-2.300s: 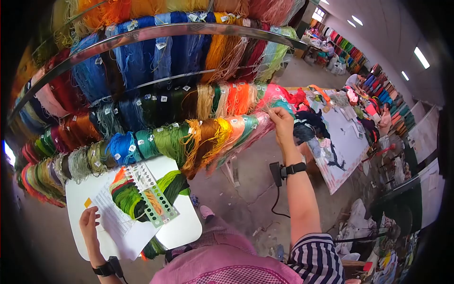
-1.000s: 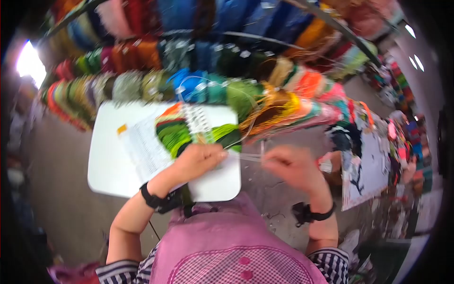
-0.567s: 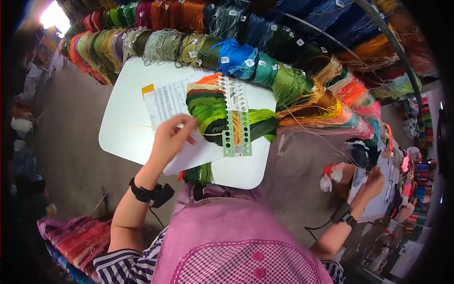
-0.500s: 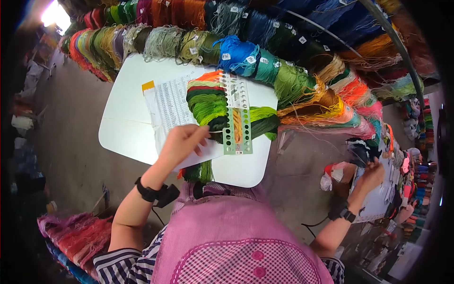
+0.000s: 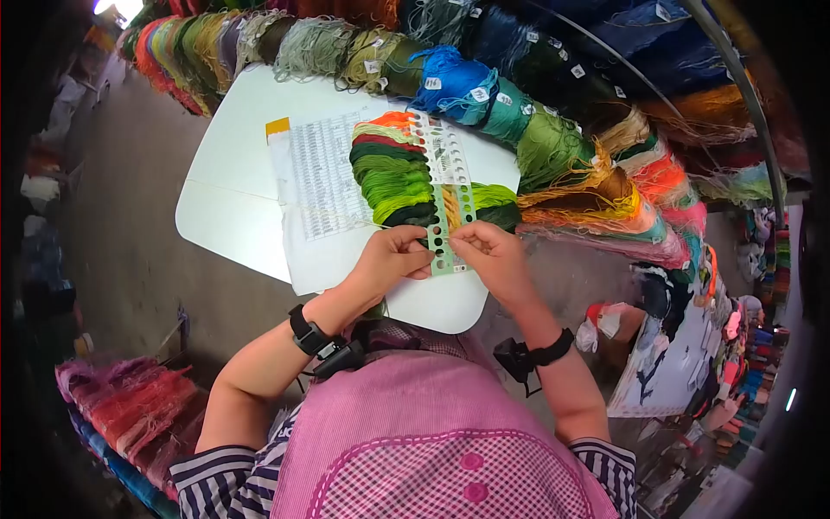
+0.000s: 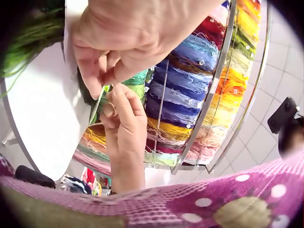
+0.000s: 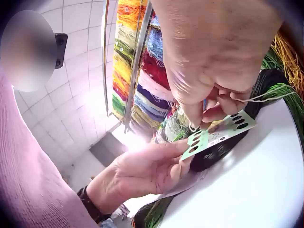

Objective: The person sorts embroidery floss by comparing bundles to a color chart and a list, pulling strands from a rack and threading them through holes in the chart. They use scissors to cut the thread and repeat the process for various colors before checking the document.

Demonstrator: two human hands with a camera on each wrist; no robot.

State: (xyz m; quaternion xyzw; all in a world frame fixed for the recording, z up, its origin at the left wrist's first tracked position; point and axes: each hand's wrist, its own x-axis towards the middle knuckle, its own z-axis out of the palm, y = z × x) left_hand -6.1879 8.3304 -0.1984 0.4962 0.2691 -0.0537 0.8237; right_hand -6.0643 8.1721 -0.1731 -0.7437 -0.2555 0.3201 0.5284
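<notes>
A pale green and white punched floss card [image 5: 437, 156] lies over green, red and orange skeins [image 5: 391, 180] looped along its left side. At its lower end, my left hand [image 5: 389, 262] pinches the card's left edge. Across from it, my right hand [image 5: 500, 262] pinches a pale thread [image 7: 273, 96] at the holes; the thread trails past the fingers in the right wrist view. Both sets of fingertips nearly meet in the left wrist view, where the card is edge-on between them. Under the card is a printed sheet [image 5: 327, 173] on a white tabletop [image 5: 229, 199].
Rows of tagged yarn hanks, among them a blue one [image 5: 450, 82], hang on a rack just behind the tabletop. Orange and pink hanks [image 5: 618, 203] jut out at right. A second table [image 5: 666, 381] stands farther right, and reddish hanks [image 5: 138, 406] lie at lower left.
My right hand has come from the hanks at right, drawing a thread out sideways, back to the card. My left hand has shifted right onto the card's lower edge.
</notes>
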